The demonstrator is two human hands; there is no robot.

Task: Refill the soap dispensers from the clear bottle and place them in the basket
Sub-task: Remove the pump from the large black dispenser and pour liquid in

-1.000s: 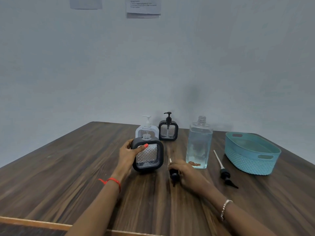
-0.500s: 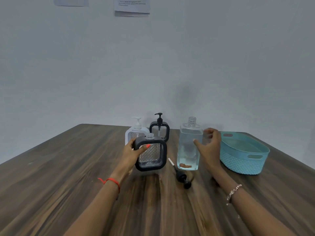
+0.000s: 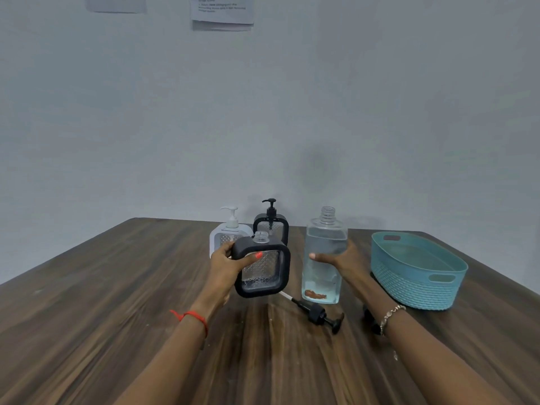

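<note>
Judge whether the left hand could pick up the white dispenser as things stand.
Probably not yet: the left hand grips the open black dispenser, held right in front of the white dispenser. That hand is full.

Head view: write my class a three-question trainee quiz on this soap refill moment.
1. True or false: the black dispenser in the left hand has its pump fitted.
2. The right hand grips: A) a white dispenser, B) the clear bottle, C) a loose pump.
3. How many dispensers lie in the teal basket?
Key: 1 false; 2 B; 3 none.
</note>
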